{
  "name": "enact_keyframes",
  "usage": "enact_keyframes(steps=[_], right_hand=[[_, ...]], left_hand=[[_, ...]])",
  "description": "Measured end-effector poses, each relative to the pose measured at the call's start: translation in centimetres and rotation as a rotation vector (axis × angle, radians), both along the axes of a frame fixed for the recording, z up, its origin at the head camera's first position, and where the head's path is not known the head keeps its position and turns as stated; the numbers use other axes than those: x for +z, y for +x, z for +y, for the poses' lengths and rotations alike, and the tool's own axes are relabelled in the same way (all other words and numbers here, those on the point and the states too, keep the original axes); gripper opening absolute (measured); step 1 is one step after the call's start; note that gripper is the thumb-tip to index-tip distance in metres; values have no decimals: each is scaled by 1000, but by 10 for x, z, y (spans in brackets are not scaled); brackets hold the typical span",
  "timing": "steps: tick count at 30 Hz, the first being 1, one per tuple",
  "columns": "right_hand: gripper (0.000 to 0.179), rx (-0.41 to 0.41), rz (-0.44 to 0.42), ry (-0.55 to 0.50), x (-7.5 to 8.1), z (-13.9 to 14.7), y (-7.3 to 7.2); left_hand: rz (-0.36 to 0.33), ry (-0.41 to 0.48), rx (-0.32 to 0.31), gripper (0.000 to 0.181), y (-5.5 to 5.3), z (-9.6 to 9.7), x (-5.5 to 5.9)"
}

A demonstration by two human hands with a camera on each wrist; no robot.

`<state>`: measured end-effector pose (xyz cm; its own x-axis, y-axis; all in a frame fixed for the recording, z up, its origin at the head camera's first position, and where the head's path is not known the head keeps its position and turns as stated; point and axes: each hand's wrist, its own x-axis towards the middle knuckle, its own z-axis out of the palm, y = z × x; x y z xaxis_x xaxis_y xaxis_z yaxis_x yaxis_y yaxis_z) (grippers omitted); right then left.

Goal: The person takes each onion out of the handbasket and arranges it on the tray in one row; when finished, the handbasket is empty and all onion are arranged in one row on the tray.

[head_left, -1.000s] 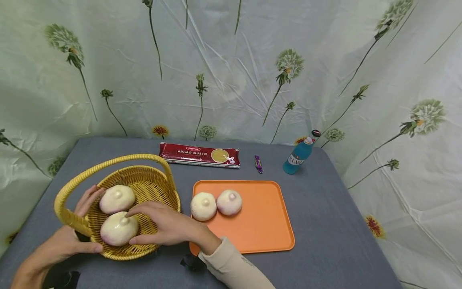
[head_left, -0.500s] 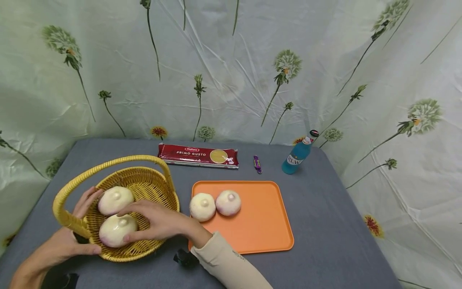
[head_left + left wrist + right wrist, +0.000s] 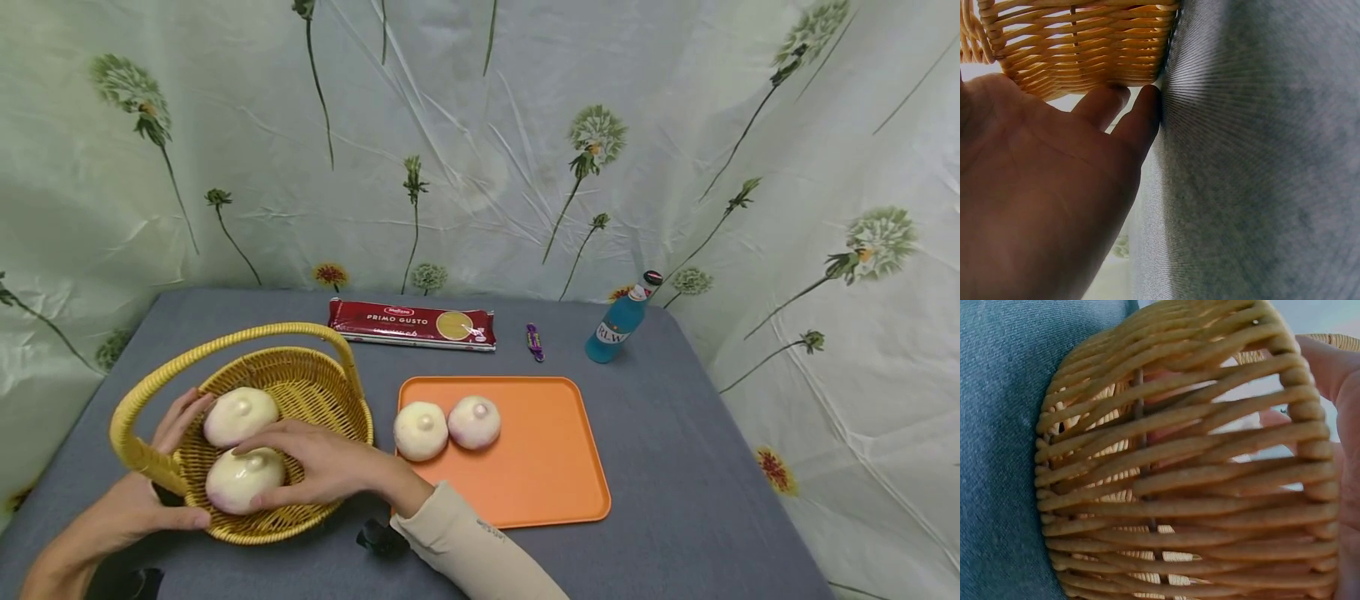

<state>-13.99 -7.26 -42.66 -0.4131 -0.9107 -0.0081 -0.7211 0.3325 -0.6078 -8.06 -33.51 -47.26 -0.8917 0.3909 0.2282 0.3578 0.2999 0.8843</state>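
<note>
In the head view, a yellow wicker basket (image 3: 352, 417) with a tall handle stands at the left of the table. Two white onions tinged with purple lie in it, a rear onion (image 3: 243, 414) and a front onion (image 3: 238, 483). My left hand (image 3: 138, 504) holds the basket's left side, thumb at the front rim and fingers farther back; the left wrist view shows fingers (image 3: 1138, 122) against the lower weave. Reaching in over the right rim, my right hand (image 3: 318, 462) grips the front onion between thumb and fingers. In the right wrist view the basket wall (image 3: 1210, 481) mostly hides that hand.
An orange tray (image 3: 536, 467) with two more onions (image 3: 422, 431) lies right of the basket. Behind are a red spaghetti pack (image 3: 412, 325), a purple-wrapped candy (image 3: 535, 342) and a blue bottle (image 3: 619, 325). A floral curtain (image 3: 480, 208) hangs at the back.
My right hand has moved slightly left, its thumb and fingers coming round the front onion. The left hand stays on the basket; the other things have not moved.
</note>
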Motion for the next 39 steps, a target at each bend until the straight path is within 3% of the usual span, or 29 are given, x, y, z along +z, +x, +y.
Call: enact_keyframes(steps=[6,26,39], right_hand=[[60,31,29,34,-1,-5,3],[61,-1,82,58,-2,-4,7],[57,-27,19,7,1,1,6]], left_hand=[[-2,-8,-3,127,0,0,1],[9,-24,13,127,0,-1,0],[-5,-36,18,125,0,-1,-2]])
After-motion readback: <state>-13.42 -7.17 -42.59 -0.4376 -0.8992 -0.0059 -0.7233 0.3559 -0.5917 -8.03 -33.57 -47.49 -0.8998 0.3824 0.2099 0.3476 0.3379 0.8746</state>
